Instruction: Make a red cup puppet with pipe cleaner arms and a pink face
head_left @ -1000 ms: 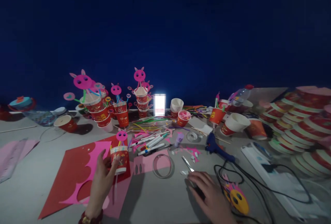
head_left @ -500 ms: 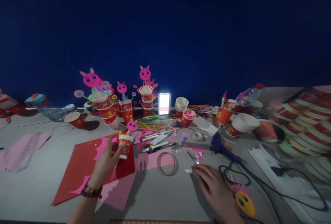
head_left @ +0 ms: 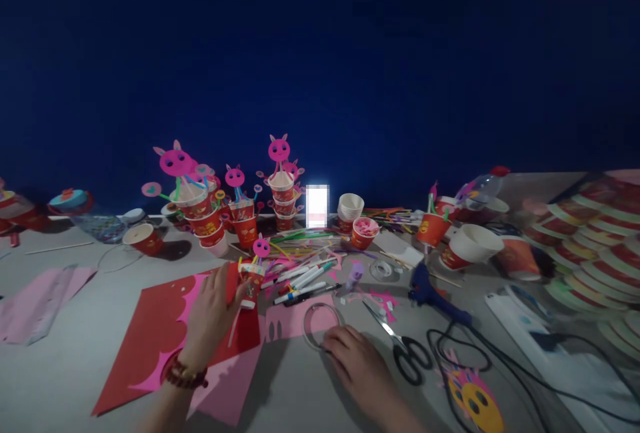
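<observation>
On the red paper sheet (head_left: 135, 346), a small red-and-white paper cup (head_left: 251, 281) stands slightly tilted, with a pink eyed face (head_left: 261, 246) and straws rising from it. My left hand (head_left: 213, 316) is just left of the cup, fingers stretched out and thumb close to its side; whether they touch is unclear. My right hand (head_left: 357, 363) has its bent fingers on the lower right rim of a ring-shaped roll of tape (head_left: 306, 329), which lies partly over pink paper (head_left: 283, 319). Black-handled scissors (head_left: 400, 339) lie to the right of that hand, blades pointing away.
Decorated cup stacks (head_left: 205, 223) stand along the back left. Markers (head_left: 305, 279) and straws lie mid-table. A blue glue gun (head_left: 440, 296) with its black cord, a white power strip (head_left: 530, 333), a yellow paper face (head_left: 480, 406) and many stacked cups (head_left: 595, 239) fill the right side.
My right hand has left the scissors, now fully visible, and moved left to the tape roll. The small cup has shifted slightly right, and my left hand's fingers have loosened from it.
</observation>
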